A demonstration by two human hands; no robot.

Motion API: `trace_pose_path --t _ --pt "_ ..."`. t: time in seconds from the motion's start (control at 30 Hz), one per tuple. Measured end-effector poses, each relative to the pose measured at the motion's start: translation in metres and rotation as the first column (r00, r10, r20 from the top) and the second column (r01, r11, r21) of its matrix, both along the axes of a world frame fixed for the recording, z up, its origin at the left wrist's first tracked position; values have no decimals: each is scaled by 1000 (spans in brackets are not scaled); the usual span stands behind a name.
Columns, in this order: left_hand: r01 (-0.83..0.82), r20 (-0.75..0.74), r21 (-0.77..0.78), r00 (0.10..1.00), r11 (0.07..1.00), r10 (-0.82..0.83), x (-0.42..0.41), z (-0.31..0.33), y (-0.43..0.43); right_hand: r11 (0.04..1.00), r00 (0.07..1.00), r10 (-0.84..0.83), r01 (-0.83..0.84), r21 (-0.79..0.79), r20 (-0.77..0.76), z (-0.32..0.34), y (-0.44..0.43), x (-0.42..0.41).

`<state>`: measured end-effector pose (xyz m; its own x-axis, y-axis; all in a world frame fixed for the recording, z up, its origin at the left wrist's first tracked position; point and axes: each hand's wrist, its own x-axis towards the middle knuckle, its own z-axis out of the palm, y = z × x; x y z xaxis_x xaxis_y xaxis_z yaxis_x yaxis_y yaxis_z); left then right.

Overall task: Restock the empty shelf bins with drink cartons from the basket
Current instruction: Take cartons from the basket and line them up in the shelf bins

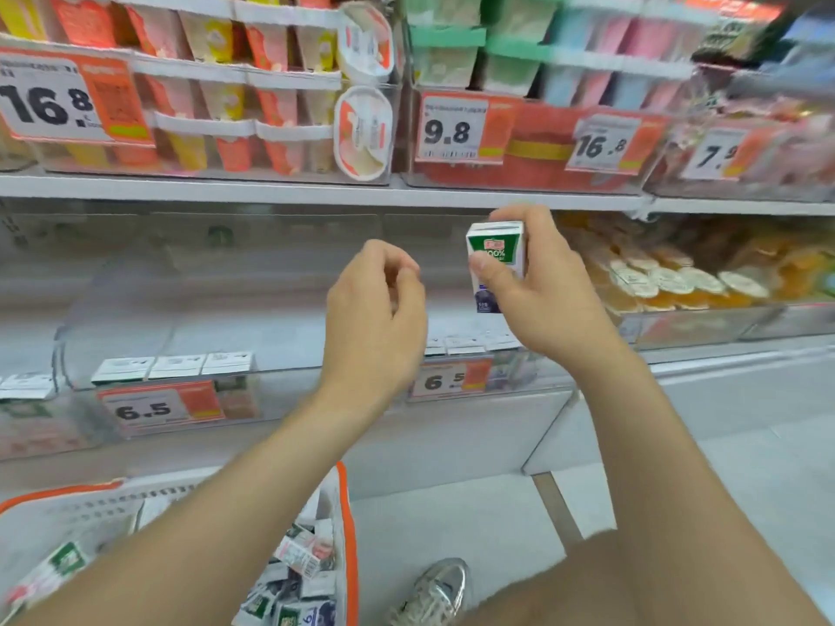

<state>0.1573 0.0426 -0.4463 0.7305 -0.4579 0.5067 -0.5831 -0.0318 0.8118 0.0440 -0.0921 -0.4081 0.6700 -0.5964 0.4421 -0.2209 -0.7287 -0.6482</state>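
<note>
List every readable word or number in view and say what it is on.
"16.8": top-left price tag
"9.8": top-middle price tag
"16.8": top-right price tag
"7." then an unclear digit: far-right price tag
"6.5": lower-left bin tag
"6.5": lower-middle bin tag
"100%": carton in right hand
Fine print and basket cartons: too blurred.

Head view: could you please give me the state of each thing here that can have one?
right hand: grips the drink carton, raised.
drink carton: upright, held in the air, not yet in a bin.
left hand: fingers curled, holding nothing.
left shelf bin: mostly empty, with one row of front cartons.
basket: on the floor, with loose cartons lying jumbled inside.
cup bin: full.
</note>
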Motion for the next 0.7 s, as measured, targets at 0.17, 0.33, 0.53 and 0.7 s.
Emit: trace_pose_path --t 0.17,0.33,0.53,0.7 --pt "169 295 457 898 873 -328 -25 -28 -42 966 962 -224 199 -164 -157 -32 -72 -44" --pt "144 327 695 809 705 -488 -40 -46 -79 929 894 -302 199 -311 -331 -68 -110 -57" --pt "56 355 767 793 639 -496 -40 -56 -109 975 793 -211 125 -186 -571 -77 -128 -60" --pt "23 318 825 807 565 -498 -34 -56 -124 993 703 -102 111 -33 -704 -71 -130 -55"
